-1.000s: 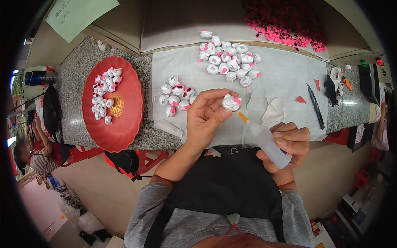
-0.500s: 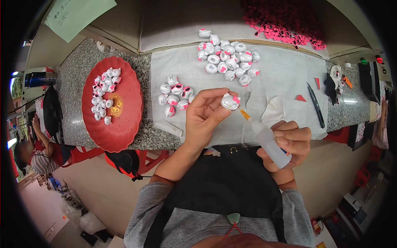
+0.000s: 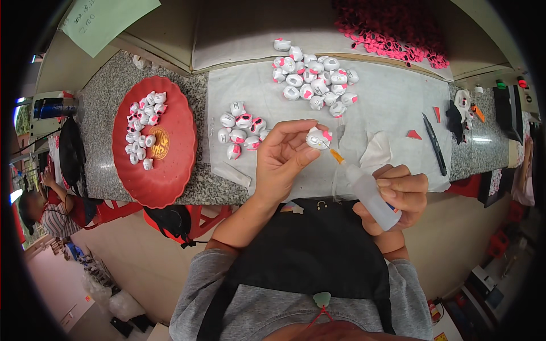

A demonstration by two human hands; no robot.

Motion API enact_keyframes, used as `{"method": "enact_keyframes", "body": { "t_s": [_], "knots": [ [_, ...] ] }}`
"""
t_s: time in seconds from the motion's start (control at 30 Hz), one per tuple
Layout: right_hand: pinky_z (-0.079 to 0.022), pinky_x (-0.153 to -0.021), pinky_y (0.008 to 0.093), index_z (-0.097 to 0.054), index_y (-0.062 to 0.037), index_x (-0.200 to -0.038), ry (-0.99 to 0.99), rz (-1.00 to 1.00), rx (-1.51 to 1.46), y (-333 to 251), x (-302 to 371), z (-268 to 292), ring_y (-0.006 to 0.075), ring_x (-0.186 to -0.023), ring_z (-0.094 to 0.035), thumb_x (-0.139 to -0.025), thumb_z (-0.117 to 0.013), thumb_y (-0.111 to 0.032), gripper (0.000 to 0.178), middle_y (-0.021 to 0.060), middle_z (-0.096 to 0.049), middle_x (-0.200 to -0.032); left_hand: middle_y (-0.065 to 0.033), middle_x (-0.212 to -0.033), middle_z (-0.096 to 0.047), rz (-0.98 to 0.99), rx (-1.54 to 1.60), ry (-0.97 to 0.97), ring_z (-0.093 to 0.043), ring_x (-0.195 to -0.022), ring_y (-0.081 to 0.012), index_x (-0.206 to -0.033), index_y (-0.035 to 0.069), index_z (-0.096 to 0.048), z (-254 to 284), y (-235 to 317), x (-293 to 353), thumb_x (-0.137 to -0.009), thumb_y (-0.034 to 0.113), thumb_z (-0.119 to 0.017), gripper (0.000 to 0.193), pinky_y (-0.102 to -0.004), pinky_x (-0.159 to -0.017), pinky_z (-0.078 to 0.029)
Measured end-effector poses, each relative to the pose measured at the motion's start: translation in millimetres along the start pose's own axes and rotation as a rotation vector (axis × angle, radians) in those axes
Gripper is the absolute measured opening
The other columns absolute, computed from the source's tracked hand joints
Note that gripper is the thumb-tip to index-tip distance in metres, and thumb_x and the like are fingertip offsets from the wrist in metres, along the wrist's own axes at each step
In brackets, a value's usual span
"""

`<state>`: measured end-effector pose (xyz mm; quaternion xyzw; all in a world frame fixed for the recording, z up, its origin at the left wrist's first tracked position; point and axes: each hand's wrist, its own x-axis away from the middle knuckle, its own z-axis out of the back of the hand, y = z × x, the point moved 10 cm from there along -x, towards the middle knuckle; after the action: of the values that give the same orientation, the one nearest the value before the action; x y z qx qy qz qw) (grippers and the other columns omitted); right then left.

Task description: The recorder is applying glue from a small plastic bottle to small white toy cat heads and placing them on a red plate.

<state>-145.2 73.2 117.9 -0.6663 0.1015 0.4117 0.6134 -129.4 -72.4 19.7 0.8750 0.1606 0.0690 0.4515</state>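
Between thumb and fingers, my left hand (image 3: 287, 156) pinches a small white cat-head figurine (image 3: 316, 139) with a pink bow. My right hand (image 3: 401, 196) is wrapped round a translucent squeeze bottle (image 3: 369, 196), tilted up to the left. Its orange needle tip (image 3: 336, 156) points at the figurine, at or very near its lower right side; whether it touches is too small to tell. Behind my hands lies a larger group of similar white heads (image 3: 318, 82). A smaller group of heads (image 3: 242, 129), several with pink and black pieces, sits beside my left hand.
A red scalloped tray (image 3: 182, 170) with more heads stands at left. White paper (image 3: 398, 108) covers the worktop. To the right lie a black pen-shaped tool (image 3: 434, 145), red scraps (image 3: 414, 134) and a crumpled tissue (image 3: 375, 152). Pink and black pieces (image 3: 398, 40) pile on the shelf.
The figurine in my left hand has turned and shifted slightly to the right. The bottle stays in my right hand, almost unmoved.
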Motion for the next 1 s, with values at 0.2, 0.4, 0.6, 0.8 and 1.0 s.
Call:
{"method": "enact_keyframes", "body": {
  "t_s": [0.2,0.4,0.6,0.8,1.0],
  "knots": [
    [-0.042,-0.049,0.026,-0.048,-0.0046,-0.084,-0.007,0.005,0.007,0.9,-2.6,0.5,0.0165,-0.06,-0.046,-0.051,-0.072,-0.004,0.04,0.0054,-0.042,-0.079,-0.0158,-0.096,-0.049,0.008,0.0,-0.001,-0.051,-0.085,-0.0185,-0.1,-0.001,-0.042,-0.1,-0.8,0.2,-0.068,0.002,-0.057,0.035,-0.0303,-0.076,-0.042],
    [-0.04,-0.048,0.0241,-0.044,-0.0039,-0.083,-0.061,0.045,0.057,-2.3,-3.4,-3.0,0.0149,-0.056,-0.044,-0.058,-0.068,-0.007,0.034,0.0049,-0.038,-0.079,-0.0157,-0.096,-0.049,-0.003,-0.003,0.001,-0.051,-0.086,-0.0177,-0.1,-0.001,-0.042,0.6,-0.1,-0.2,-0.069,0.003,-0.057,0.035,-0.03,-0.076,-0.042],
    [-0.042,-0.049,0.026,-0.049,-0.0048,-0.083,0.025,-0.001,-0.008,-0.1,0.8,0.3,0.0164,-0.059,-0.047,-0.051,-0.072,-0.005,0.04,0.0054,-0.042,-0.079,-0.0153,-0.097,-0.049,-0.016,-0.031,0.002,-0.05,-0.087,-0.0177,-0.1,-0.001,-0.042,-0.8,2.0,0.6,-0.068,0.001,-0.057,0.035,-0.028,-0.078,-0.039],
    [-0.042,-0.05,0.0269,-0.049,-0.0048,-0.084,-0.044,0.001,0.006,1.9,-0.8,-2.3,0.0171,-0.06,-0.047,-0.051,-0.073,-0.006,0.041,0.0055,-0.043,-0.08,-0.014,-0.099,-0.046,-0.126,-0.141,-0.062,-0.046,-0.094,-0.0198,-0.099,-0.001,-0.043,-5.2,8.8,1.3,-0.067,-0.004,-0.055,0.034,-0.0284,-0.078,-0.039],
    [-0.043,-0.05,0.0281,-0.053,-0.0043,-0.083,0.003,-0.016,-0.015,5.1,3.8,-1.5,0.0189,-0.063,-0.05,-0.045,-0.075,-0.006,0.044,0.0065,-0.048,-0.081,-0.0129,-0.1,-0.044,-0.182,-0.245,-0.088,-0.045,-0.096,-0.0222,-0.099,-0.002,-0.043,-7.8,12.1,3.3,-0.068,-0.007,-0.053,0.033,-0.0299,-0.079,-0.038]
  ]
}}
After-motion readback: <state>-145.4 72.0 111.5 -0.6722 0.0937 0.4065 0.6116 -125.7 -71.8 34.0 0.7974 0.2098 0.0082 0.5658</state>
